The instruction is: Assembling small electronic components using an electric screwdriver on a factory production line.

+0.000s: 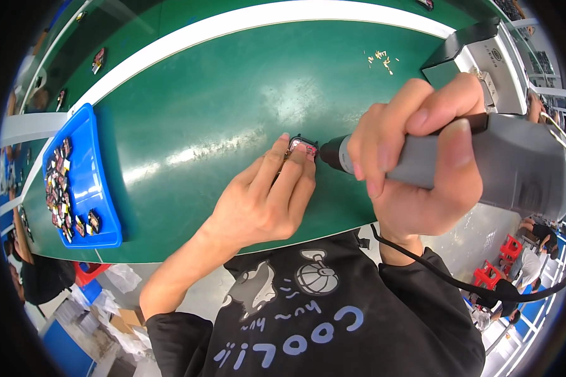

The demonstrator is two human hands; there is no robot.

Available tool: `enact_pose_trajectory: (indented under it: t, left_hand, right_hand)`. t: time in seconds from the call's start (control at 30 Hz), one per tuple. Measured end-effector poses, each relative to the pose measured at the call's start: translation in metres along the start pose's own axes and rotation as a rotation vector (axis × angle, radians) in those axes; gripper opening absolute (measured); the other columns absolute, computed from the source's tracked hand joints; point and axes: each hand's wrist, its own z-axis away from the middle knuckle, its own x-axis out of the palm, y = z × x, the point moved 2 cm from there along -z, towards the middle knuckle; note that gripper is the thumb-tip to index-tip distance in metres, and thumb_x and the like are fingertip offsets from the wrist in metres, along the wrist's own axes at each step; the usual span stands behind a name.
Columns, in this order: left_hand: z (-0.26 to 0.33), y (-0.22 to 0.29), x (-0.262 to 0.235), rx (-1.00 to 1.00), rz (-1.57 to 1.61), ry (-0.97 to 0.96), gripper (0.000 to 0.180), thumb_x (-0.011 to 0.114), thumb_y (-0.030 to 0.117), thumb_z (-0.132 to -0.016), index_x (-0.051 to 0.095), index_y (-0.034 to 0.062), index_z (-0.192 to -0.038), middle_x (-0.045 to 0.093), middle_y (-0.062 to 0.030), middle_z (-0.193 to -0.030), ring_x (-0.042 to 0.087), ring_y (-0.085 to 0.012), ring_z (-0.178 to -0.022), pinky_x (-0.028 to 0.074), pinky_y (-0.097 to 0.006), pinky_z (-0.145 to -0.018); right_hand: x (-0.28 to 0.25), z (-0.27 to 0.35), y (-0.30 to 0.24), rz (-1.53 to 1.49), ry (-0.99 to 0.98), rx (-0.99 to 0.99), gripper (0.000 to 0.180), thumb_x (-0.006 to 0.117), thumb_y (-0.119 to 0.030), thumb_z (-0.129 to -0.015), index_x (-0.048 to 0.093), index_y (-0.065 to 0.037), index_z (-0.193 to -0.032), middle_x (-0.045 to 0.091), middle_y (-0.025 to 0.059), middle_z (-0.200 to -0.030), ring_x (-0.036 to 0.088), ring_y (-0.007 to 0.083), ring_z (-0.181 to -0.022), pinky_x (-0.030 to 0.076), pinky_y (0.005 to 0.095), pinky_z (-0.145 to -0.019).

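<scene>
My right hand (415, 151) is wrapped around a thick grey electric screwdriver (509, 164) with a black nose, held nearly level and pointing left. Its tip meets or almost meets the right side of a small black-and-red electronic part (303, 146); whether they touch I cannot tell. With bent fingers, my left hand (264, 195) holds that part down on the green work surface (188, 81). The fingertips cover much of the part. A black cable (434, 264) hangs in a loop below the right wrist.
At the left, a blue tray (97, 188) holds a heap of similar small parts. Small brass-coloured screws (382, 60) lie scattered at the far right, near an open black-and-white box (465, 50). A white rail (245, 19) crosses behind. People sit at the lower right.
</scene>
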Motion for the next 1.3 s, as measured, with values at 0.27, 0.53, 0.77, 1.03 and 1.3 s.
enact_pose_trajectory:
  t: [0.27, 0.53, 0.77, 1.03, 1.3]
  left_hand:
    - [-0.005, 0.004, -0.002, -0.028, -0.02, -0.013, 0.013, 0.068, 0.001, -0.074, 0.068, -0.0059, -0.085, 0.068, -0.0168, -0.092, 0.072, -0.0321, -0.09, 0.06, -0.033, -0.072]
    - [-0.012, -0.021, 0.004, -0.017, 0.018, -0.107, 0.023, 0.066, 0.004, -0.075, 0.067, -0.001, -0.097, 0.067, -0.0121, -0.101, 0.069, -0.0266, -0.095, 0.059, -0.033, -0.074]
    - [-0.089, -0.125, 0.015, -0.441, 0.042, 0.124, 0.04, 0.061, 0.003, -0.091, 0.058, 0.0081, -0.131, 0.061, -0.015, -0.126, 0.065, -0.0357, -0.108, 0.055, -0.041, -0.09]
    - [0.012, -0.116, -0.043, -0.738, -0.304, -0.114, 0.054, 0.069, 0.019, -0.093, 0.05, 0.0101, -0.143, 0.049, -0.0211, -0.144, 0.054, -0.0399, -0.126, 0.046, -0.046, -0.104]
    - [0.334, -0.152, -0.194, -1.515, -0.319, -0.231, 0.051, 0.063, 0.035, -0.099, 0.055, 0.0012, -0.136, 0.058, -0.0265, -0.129, 0.055, -0.0402, -0.121, 0.043, -0.044, -0.102]
  right_hand:
    - [-0.001, -0.002, 0.004, 0.111, -0.017, 0.027, 0.016, 0.039, -0.02, -0.103, 0.04, -0.006, -0.096, 0.047, 0.0089, -0.065, 0.04, 0.0144, -0.04, 0.04, 0.0329, -0.042]
    - [-0.018, -0.006, -0.003, -0.025, 0.241, -0.094, 0.017, 0.044, -0.021, -0.101, 0.045, -0.004, -0.098, 0.055, 0.016, -0.072, 0.037, 0.015, -0.036, 0.038, 0.032, -0.035]
    - [-0.151, -0.043, -0.109, 0.114, 0.397, -0.316, 0.027, 0.052, -0.023, -0.098, 0.062, 0.001, -0.091, 0.061, 0.0147, -0.082, 0.043, 0.0145, -0.048, 0.037, 0.0311, -0.051]
    - [-0.191, -0.053, -0.097, 0.256, 0.481, -0.243, 0.021, 0.057, -0.02, -0.096, 0.057, 0.001, -0.094, 0.056, 0.0115, -0.076, 0.042, 0.0143, -0.051, 0.035, 0.0309, -0.051]
    - [-0.177, -0.08, -0.079, 0.206, 0.432, -0.031, 0.022, 0.061, -0.022, -0.096, 0.055, -0.003, -0.087, 0.047, 0.0053, -0.071, 0.038, 0.0129, -0.048, 0.032, 0.0288, -0.05]
